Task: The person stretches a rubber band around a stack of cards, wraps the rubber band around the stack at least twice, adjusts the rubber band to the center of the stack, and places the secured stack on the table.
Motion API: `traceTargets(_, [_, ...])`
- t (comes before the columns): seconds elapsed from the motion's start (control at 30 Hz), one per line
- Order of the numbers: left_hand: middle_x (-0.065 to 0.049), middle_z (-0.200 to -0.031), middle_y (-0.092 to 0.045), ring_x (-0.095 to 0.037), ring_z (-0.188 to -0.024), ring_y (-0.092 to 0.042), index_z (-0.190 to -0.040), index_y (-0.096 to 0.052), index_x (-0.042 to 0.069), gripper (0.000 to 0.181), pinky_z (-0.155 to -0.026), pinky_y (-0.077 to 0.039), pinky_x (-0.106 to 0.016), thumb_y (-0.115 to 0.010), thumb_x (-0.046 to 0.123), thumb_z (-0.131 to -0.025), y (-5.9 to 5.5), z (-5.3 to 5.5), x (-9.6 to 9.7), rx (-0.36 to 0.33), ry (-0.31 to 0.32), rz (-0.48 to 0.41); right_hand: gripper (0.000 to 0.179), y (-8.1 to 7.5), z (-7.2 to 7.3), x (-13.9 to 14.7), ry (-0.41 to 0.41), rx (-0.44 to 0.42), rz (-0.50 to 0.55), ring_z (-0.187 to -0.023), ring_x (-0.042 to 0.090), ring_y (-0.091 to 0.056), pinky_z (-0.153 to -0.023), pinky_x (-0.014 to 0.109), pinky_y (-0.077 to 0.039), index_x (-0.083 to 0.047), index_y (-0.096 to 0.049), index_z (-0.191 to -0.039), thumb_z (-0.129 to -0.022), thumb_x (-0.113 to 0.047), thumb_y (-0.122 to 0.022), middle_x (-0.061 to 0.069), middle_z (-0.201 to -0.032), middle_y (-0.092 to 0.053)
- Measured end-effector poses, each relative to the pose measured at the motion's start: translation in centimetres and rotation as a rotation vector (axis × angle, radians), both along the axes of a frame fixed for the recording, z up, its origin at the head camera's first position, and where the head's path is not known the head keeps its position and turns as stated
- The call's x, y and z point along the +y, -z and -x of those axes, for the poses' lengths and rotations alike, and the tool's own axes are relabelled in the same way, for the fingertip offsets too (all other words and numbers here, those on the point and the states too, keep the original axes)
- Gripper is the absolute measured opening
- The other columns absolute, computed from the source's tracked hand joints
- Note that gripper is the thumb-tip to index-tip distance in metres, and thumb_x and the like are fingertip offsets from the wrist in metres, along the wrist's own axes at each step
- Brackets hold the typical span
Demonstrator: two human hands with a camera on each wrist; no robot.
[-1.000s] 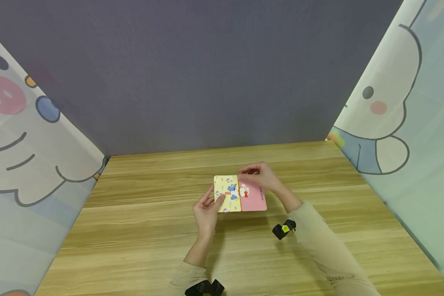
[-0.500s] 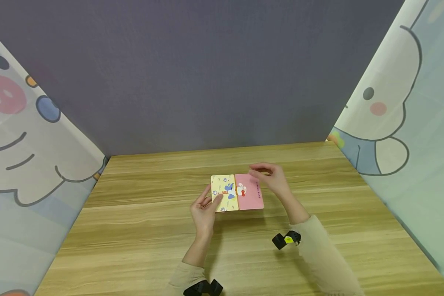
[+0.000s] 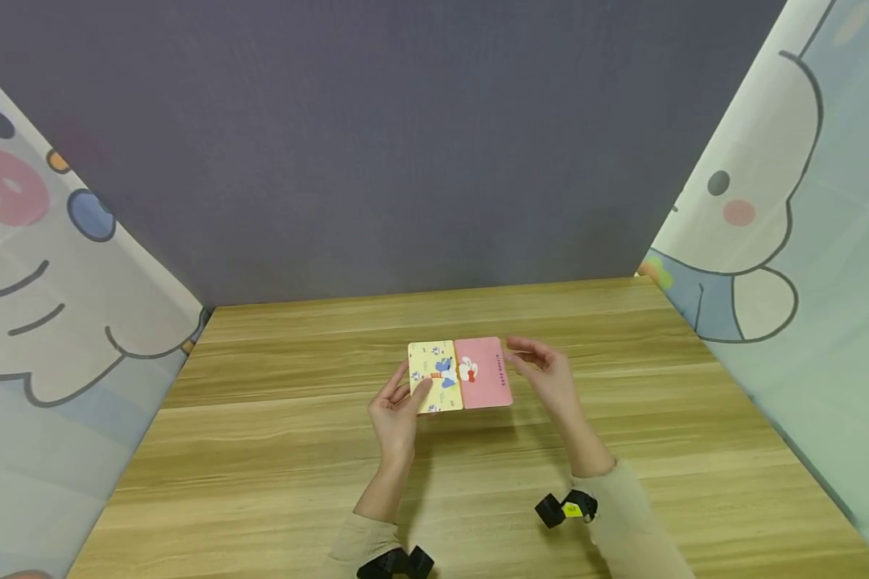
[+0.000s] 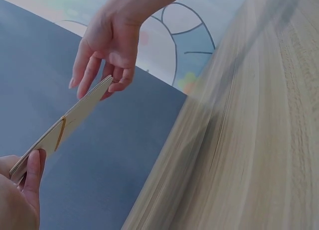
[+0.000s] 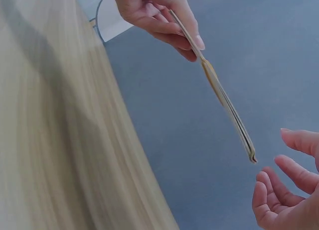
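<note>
A small flat booklet is raised over the table, its left half yellow [image 3: 434,394] with blue cartoon figures and its right half pink [image 3: 487,378] with a white rabbit. An orange band [image 4: 61,130] runs around it at the seam between the halves. My left hand [image 3: 396,410] grips the yellow end, thumb on top and fingers underneath. Off the pink end, my right hand [image 3: 546,374] holds nothing, its fingers loosely bent and apart. Seen edge-on in the right wrist view, the booklet [image 5: 232,113] shows several thin layers, and a gap separates its tip from my right fingertips.
Beneath the hands spreads a wood-grain table [image 3: 297,450]. A dark grey panel [image 3: 420,161] stands along its back edge. Cartoon-printed sheets [image 3: 753,177] flank both sides. Black camera mounts [image 3: 568,509] sit on the wrists.
My right hand has slid from the booklet's middle seam rightward across the pink half and off its right edge. The booklet and my left hand have shifted slightly left.
</note>
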State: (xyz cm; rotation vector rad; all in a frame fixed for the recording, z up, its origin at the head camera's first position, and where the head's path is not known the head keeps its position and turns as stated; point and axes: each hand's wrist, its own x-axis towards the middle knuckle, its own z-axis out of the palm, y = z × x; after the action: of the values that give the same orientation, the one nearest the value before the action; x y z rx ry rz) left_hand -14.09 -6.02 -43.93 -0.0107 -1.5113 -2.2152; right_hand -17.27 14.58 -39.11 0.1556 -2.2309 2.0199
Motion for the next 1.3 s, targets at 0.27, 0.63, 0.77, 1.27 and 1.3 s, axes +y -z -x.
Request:
traceTargets(0.27, [-0.018, -0.078, -0.066, -0.017, -0.060, -0.064, -0.118, -0.053, -0.004, 0.045, -0.045, -0.051, -0.034, -0.069, 0.001, -0.075, -0.8, -0.6, -0.1, -0.037, -0.011, 0.012, 0.040, 4.2, 0.6, 0.6, -0.089, 0.128, 0.096, -0.088, 0.021, -0.057, -0.065, 0.026, -0.050, 0.005, -0.053, -0.116, -0.080, -0.007, -0.065, 0.021, -0.111, -0.054])
traceTargets(0.63, [-0.020, -0.078, -0.065, -0.015, -0.055, -0.062, -0.117, -0.055, -0.003, 0.046, -0.045, -0.051, -0.032, -0.071, 0.004, -0.074, -0.5, -0.4, -0.2, -0.072, -0.022, 0.032, 0.049, 5.0, 0.1, -0.3, -0.154, 0.002, 0.120, -0.075, 0.017, -0.058, -0.062, 0.024, -0.051, 0.001, -0.049, -0.123, -0.079, -0.009, -0.067, 0.018, -0.102, -0.055])
traceTargets(0.77, [-0.013, -0.072, -0.065, -0.011, -0.050, -0.058, -0.115, -0.057, -0.001, 0.043, -0.041, -0.049, -0.025, -0.071, 0.004, -0.074, 2.2, 1.2, -0.5, 0.010, -0.013, 0.022, 0.046, 2.4, -1.1, -1.3, -0.087, -0.094, 0.074, -0.074, 0.013, -0.057, -0.063, 0.021, -0.050, 0.005, -0.047, -0.122, -0.079, 0.000, -0.063, 0.023, -0.103, -0.053])
traceTargets(1.27, [-0.022, -0.075, -0.061, -0.006, -0.050, -0.056, -0.107, -0.060, -0.007, 0.040, -0.041, -0.046, -0.018, -0.072, -0.003, -0.069, 1.0, 2.8, -1.8, -0.232, -0.060, 0.322, 0.046, 4.4, 1.3, -2.4, -0.018, -0.148, 0.011, -0.074, 0.017, -0.059, -0.062, 0.022, -0.050, 0.005, -0.050, -0.119, -0.076, 0.008, -0.063, 0.025, -0.101, -0.055])
traceTargets(1.3, [-0.021, -0.075, -0.061, -0.007, -0.050, -0.056, -0.106, -0.060, -0.007, 0.039, -0.040, -0.046, -0.019, -0.072, -0.003, -0.069, 1.1, 3.0, -1.8, -0.234, -0.054, 0.345, 0.045, 4.6, 1.5, -2.4, -0.015, -0.151, 0.010, -0.074, 0.017, -0.059, -0.062, 0.022, -0.050, 0.005, -0.051, -0.119, -0.076, 0.008, -0.063, 0.025, -0.100, -0.055])
